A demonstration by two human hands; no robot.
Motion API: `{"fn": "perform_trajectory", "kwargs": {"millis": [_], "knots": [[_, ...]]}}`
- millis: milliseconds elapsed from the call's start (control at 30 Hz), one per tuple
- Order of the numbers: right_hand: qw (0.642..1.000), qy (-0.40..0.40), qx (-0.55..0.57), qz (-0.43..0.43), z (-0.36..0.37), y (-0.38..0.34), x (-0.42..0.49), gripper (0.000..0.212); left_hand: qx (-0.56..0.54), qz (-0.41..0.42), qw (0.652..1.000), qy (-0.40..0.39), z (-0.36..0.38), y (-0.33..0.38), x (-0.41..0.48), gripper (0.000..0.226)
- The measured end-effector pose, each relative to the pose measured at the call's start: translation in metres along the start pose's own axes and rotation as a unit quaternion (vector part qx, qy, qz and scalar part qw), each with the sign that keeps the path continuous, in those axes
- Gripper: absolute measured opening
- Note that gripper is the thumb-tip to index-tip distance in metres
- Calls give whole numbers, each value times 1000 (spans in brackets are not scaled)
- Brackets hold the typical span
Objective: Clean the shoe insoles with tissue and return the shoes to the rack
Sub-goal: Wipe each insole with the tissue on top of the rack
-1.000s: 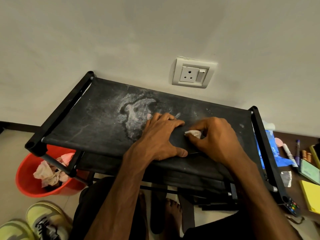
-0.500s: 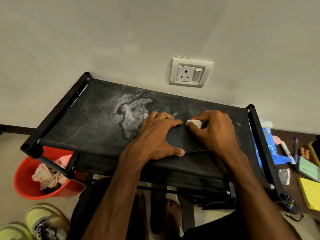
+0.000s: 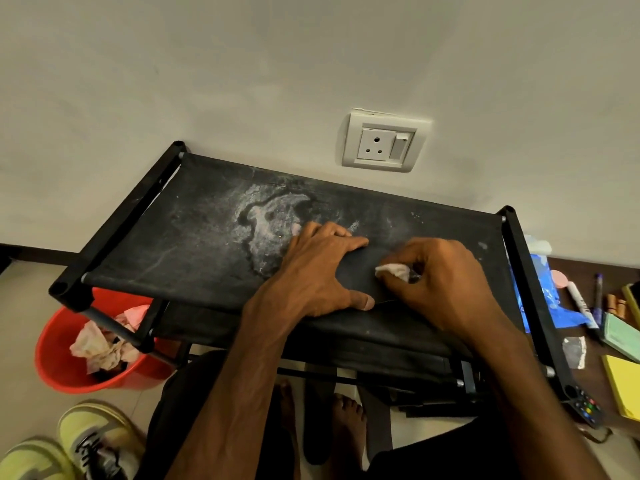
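Left of the rack (image 3: 180, 244), on the floor, are yellow-green sneakers (image 3: 86, 441) and a red plastic bucket (image 3: 48, 358) holding crumpled tissues (image 3: 100, 348). The rack's top shelf is taut black fabric on a black tube frame, with a whitish, powdery stain (image 3: 270, 220) left of centre. Right of centre on this shelf lies the insole (image 3: 356, 271), flat, matte black and hard to tell from the fabric. The left hand (image 3: 322, 271) presses it down, fingers straight and together, thumb spread at its near edge. The right hand (image 3: 446, 282), fingers curled, pinches a small crumpled white tissue (image 3: 393, 270) against the insole. Right of the rack lie blue plastic (image 3: 550, 299), pens (image 3: 581, 306) and a yellow notepad (image 3: 623, 386).
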State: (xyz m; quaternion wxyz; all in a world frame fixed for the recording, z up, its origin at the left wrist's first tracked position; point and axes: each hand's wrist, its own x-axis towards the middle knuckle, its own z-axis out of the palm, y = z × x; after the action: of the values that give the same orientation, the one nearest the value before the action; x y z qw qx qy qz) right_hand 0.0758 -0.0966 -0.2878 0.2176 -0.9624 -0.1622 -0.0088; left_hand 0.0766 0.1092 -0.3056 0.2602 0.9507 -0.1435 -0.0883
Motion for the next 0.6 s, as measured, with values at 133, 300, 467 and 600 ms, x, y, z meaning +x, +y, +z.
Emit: {"fn": "perform_trajectory", "kwargs": {"millis": [133, 300, 467, 600], "knots": [[998, 49, -24, 29, 9, -2, 21, 12, 8, -1, 1000, 0, 2, -3, 1, 98], [997, -59, 31, -42, 9, -8, 12, 17, 4, 5, 1000, 5, 2, -3, 1, 101], [995, -73, 33, -56, 1, -5, 7, 16, 10, 5, 1000, 6, 1, -3, 1, 101], [1000, 11, -13, -10, 5, 8, 13, 13, -1, -2, 1000, 7, 1, -2, -1, 98]]}}
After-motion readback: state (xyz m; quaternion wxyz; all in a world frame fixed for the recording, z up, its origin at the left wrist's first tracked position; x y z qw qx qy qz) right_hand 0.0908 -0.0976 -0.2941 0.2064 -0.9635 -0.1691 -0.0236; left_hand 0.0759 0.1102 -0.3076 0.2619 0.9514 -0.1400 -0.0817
